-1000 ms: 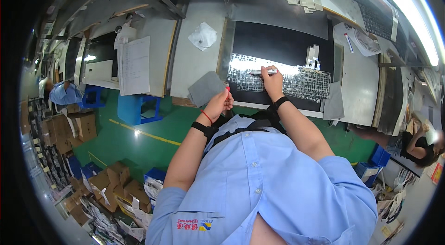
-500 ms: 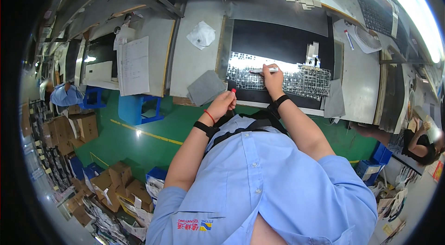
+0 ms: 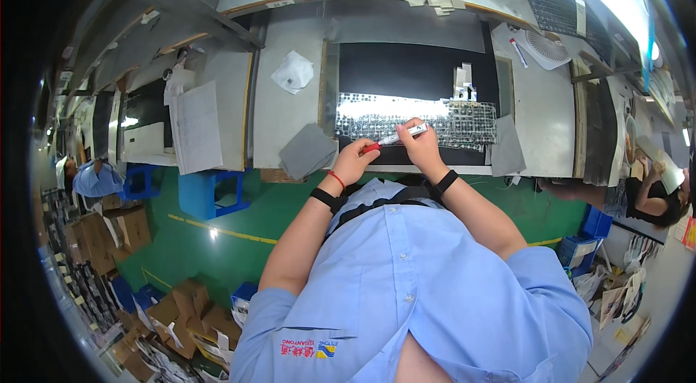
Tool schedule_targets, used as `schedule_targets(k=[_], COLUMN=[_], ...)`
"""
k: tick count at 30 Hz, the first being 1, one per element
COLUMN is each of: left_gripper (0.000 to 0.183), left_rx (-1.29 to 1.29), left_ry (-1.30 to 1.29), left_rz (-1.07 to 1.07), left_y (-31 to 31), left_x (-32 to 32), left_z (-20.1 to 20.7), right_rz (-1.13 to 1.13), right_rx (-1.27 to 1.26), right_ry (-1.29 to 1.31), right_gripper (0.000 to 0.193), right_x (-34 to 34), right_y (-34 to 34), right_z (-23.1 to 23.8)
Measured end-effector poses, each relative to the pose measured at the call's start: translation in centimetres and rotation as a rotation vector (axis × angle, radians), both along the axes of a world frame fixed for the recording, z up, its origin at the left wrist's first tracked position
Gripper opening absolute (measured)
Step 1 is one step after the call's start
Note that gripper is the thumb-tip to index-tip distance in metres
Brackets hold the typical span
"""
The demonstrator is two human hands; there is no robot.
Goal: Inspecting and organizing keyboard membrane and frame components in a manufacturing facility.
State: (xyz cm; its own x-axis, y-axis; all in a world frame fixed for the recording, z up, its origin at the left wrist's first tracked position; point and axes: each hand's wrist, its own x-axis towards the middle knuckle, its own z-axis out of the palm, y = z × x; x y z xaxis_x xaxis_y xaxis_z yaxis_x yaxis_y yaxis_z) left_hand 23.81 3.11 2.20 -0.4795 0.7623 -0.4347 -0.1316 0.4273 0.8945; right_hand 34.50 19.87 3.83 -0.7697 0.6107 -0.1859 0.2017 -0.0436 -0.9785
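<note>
While bringing the two hands close, mind the left grey cloth [image 3: 308, 152], lying at the front edge of the table [image 3: 274, 113] and just beside the left hand [image 3: 354, 159]. Left hand pinched on a small red cap [image 3: 372, 148]; best held still, with fingertips well back from the cap's mouth. Next to the right, a white marker [image 3: 416, 130], tilted, narrow end pointing left and down at the cap; cannot tell whether fully seated. Right hand [image 3: 420, 146] clamped around the marker's barrel, apart from the left hand. Line up barrel and cap, then press straight with light, even force, leaving no stray mark on the patterned sheet [image 3: 458, 124] below. Further right, avoid knocking the silver strips [image 3: 462, 82] at the sheet's back edge or dragging a forearm over the right grey cloth [image 3: 509, 147].
</note>
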Motion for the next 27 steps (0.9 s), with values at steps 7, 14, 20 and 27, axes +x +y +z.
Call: schedule_targets(k=[7,14,20,27], left_gripper=[0.014,0.017,0.026,0.030], left_rx=[0.052,0.097,-0.042,-0.256], left_ry=[0.125,-0.126,-0.218,-0.008], left_rz=[-0.126,-0.200,-0.126,0.418], left_y=[1.3,1.4,2.1,-0.5], left_x=[0.6,0.7,0.4,-2.9], left_z=[0.9,-0.5,-0.3,-4.9], right_rz=[0.004,0.181,0.357,-0.496], right_rx=[0.086,0.020,0.062,0.526], right_ry=[0.013,-0.007,-0.011,-0.185], right_gripper=[0.020,0.020,0.018,0.036], right_x=[1.1,1.0,3.0,7.8], right_y=[0.1,0.6,2.3,9.7], right_z=[0.6,0.4,-0.7,-3.1])
